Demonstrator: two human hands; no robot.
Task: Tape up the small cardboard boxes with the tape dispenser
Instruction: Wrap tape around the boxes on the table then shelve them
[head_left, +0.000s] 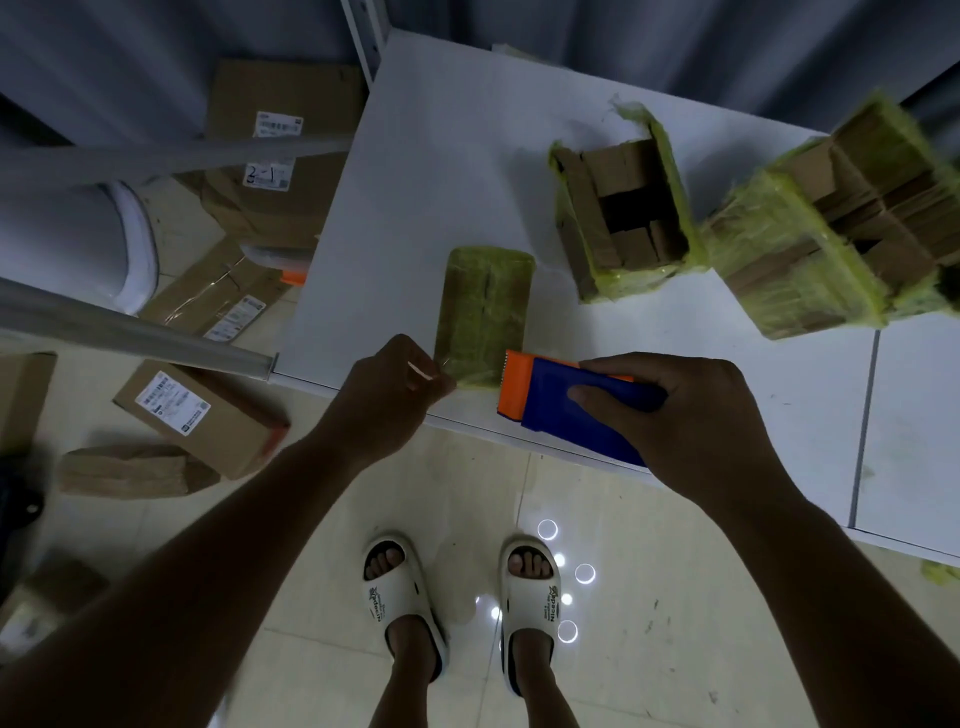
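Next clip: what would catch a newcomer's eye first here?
The blue and orange tape dispenser gripped in the right hand at the table's near edge. Just left, the left hand pinches at the near end of a flat box wrapped in yellow-green tape. Two yellow-wrapped cardboard bundles sit farther right.

1. Small box (483, 312) lies on table (431, 156), near front edge.
2. Left hand (384, 395) at box's near-left corner; right hand (685, 415) w/ tape dispenser (550, 400) just right of it.
3. Two bundles of flat boxes (623, 208) (831, 234) behind & to right, on table.
4. Parcels (202, 415) on floor, left of table.
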